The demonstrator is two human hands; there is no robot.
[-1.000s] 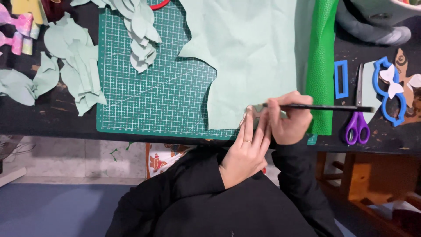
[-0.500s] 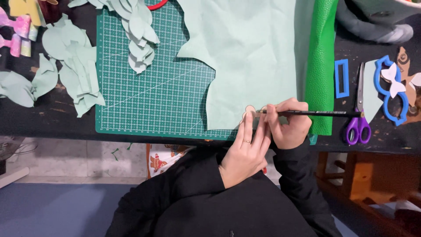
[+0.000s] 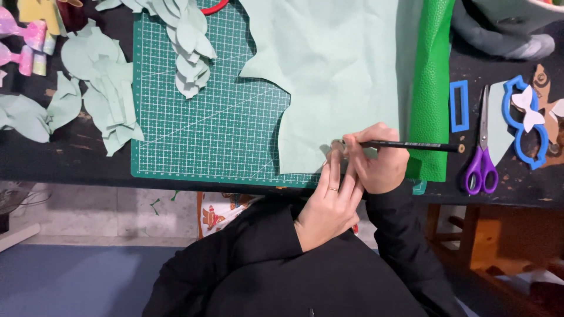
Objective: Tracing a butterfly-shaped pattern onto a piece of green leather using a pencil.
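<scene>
- Lying at far left on the dark table (image 3: 35, 161): loose pale green leaf cut-outs (image 3: 103, 105), with a second overlapped row of cut leaves (image 3: 191, 53) on the green cutting mat (image 3: 194, 147).
- Spreading across the mat's right half: pale green sheet (image 3: 335, 70), edge already scalloped by cuts.
- Pressing flat near the sheet's bottom edge: left hand (image 3: 329, 205), fingers extended over what looks like a small template, now shifted slightly up from 1 second ago.
- Gripping a black pencil (image 3: 411, 145): right hand (image 3: 379, 161), closed, tip against the sheet; tracing seemingly under way.
- Resting further right, untouched: green leatherette roll (image 3: 432, 88), purple-handled scissors (image 3: 482, 152), blue stencils (image 3: 523, 129).
</scene>
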